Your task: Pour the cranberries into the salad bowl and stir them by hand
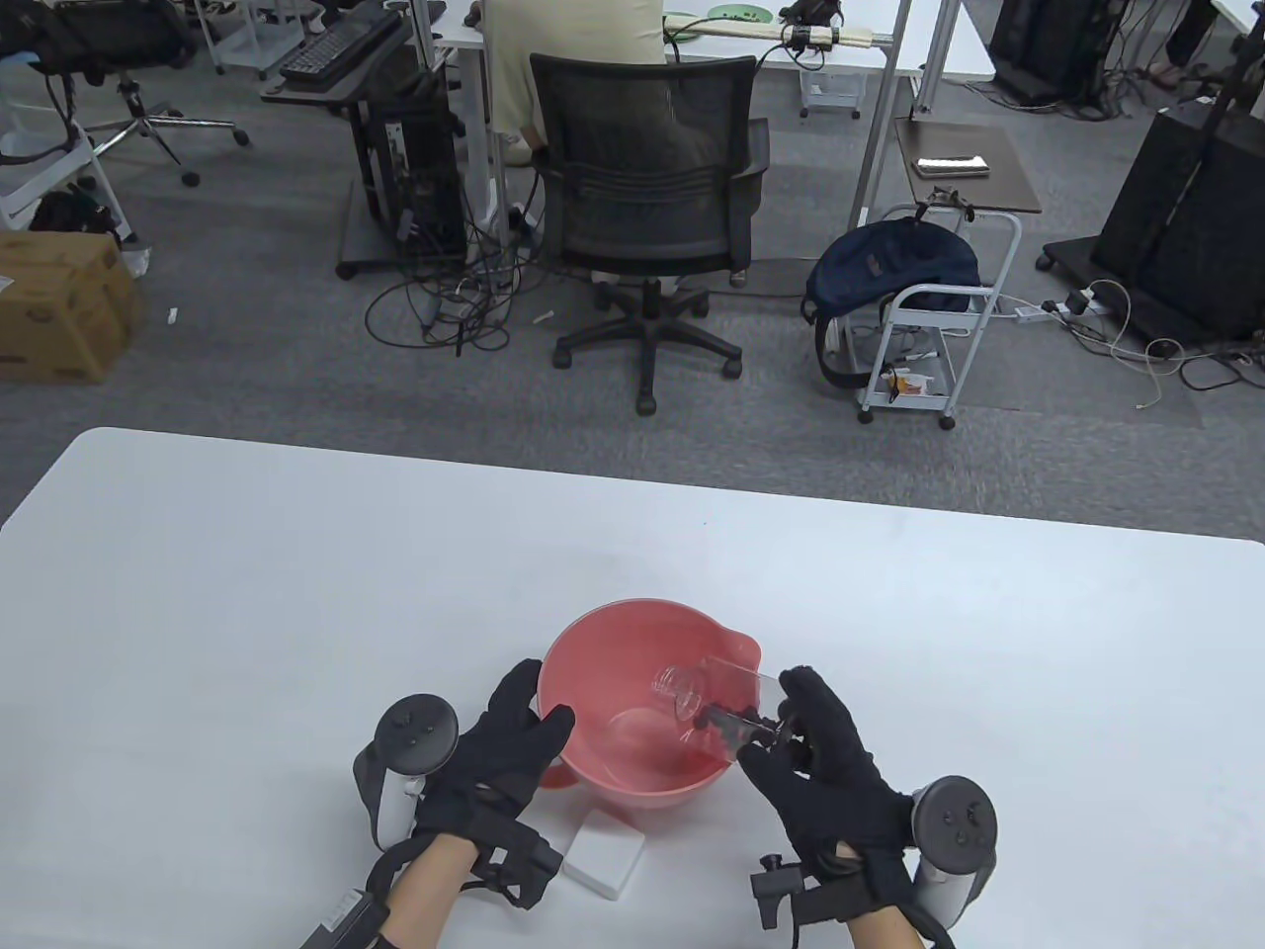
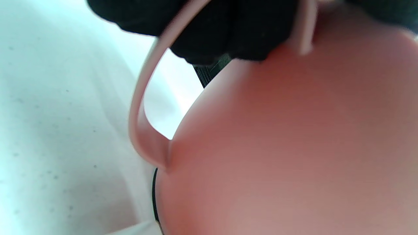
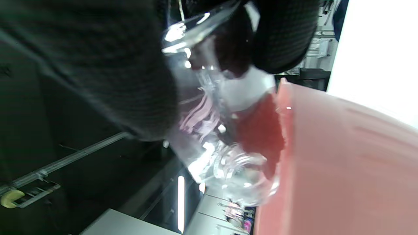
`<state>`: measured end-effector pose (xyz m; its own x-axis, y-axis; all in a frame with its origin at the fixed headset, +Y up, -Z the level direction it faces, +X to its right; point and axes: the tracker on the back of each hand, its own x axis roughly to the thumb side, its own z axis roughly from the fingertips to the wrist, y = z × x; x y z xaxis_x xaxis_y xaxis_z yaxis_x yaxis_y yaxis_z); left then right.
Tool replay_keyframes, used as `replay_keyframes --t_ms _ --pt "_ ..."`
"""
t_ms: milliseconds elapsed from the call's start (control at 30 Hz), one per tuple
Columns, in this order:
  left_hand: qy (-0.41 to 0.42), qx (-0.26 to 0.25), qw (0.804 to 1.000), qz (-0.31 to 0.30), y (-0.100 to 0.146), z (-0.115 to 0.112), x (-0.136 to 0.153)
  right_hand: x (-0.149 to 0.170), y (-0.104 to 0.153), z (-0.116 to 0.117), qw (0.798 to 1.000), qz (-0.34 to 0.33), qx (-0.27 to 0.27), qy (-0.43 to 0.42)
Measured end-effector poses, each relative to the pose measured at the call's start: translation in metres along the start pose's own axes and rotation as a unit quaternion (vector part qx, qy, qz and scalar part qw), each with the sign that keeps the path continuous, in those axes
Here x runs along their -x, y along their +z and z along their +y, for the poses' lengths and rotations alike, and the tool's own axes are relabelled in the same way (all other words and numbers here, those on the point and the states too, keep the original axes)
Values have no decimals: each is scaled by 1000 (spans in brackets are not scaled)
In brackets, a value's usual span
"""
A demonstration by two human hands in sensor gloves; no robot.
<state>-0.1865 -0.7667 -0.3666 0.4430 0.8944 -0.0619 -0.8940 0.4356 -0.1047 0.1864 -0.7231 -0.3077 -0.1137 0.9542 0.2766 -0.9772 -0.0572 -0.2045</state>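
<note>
A pink salad bowl (image 1: 593, 643) with a spout and a handle sits near the table's front edge. My left hand (image 1: 509, 741) grips its left rim and handle; the left wrist view has the bowl's outer wall (image 2: 287, 147) and the thin handle loop (image 2: 143, 107) under my gloved fingers (image 2: 228, 29). My right hand (image 1: 805, 761) holds a clear bottle (image 1: 716, 707) tipped over the bowl's right rim, mouth pointing down into the bowl. Dark cranberries (image 1: 731, 729) lie inside the bottle. In the right wrist view the bottle (image 3: 222, 137) is against the bowl's rim (image 3: 326, 147).
A small white block (image 1: 603, 855) lies on the white table (image 1: 296, 593) just in front of the bowl, between my wrists. Beyond the table's far edge stand an office chair (image 1: 647, 198), a cart with a dark bag (image 1: 889, 267) and desks.
</note>
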Motion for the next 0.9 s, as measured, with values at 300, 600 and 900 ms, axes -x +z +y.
replay_keyframes --t_ms 300,600,900 --pt "1 -2 1000 1 0 0 -1 -7 3 3 999 -18 -27 39" --pt "0 -7 1000 0 0 0 0 -14 4 2 991 -60 10 116" --pt "-3 -6 1000 1 0 0 0 -16 9 6 995 -64 36 74"
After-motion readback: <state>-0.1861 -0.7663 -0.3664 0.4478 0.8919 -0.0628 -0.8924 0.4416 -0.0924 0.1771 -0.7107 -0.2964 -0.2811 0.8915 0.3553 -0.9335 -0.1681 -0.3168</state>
